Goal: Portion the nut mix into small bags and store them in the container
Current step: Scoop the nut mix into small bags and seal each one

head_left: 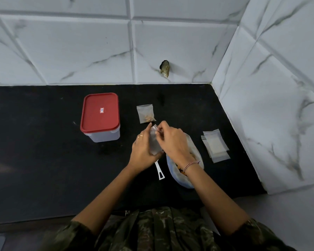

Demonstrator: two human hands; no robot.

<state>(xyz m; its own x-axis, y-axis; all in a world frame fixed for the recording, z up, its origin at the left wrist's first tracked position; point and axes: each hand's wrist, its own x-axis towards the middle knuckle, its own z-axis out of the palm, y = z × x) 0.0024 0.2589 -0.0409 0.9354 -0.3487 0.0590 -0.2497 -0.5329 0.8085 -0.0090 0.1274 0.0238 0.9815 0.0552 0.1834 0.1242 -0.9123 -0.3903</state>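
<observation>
Two hands meet low over the counter [43, 142], bare forearms angling inward from camouflage sleeves [69, 230]. Left hand [143, 150] holds a small bag [153, 144] from the side, fingers running up its edge, thumb against its lower end; gold ring [140, 136] on one finger. Right hand [172, 142] arches over from the other side, fingertips pinching the bag's top edge; thin braided band [190, 163] at the wrist. The bag is clear thin film, flat; contents, cannot tell. Under the right wrist lies the mix bag [197, 154], a larger cloudy pouch, mouth open, brown pieces showing inside. A white plastic scoop [159, 172] handle sticks out below the left hand. Beyond the hands a filled bag [145, 113] lies flat, nuts bunched in its lower corner. Left of it stands the container [105, 136], translucent, rectangular, round-cornered, red lid [100, 113] on. To the right, a loose stack [215, 144] of empty bags. Counter matte black; wall [80, 51] glossy marble-look tile.
</observation>
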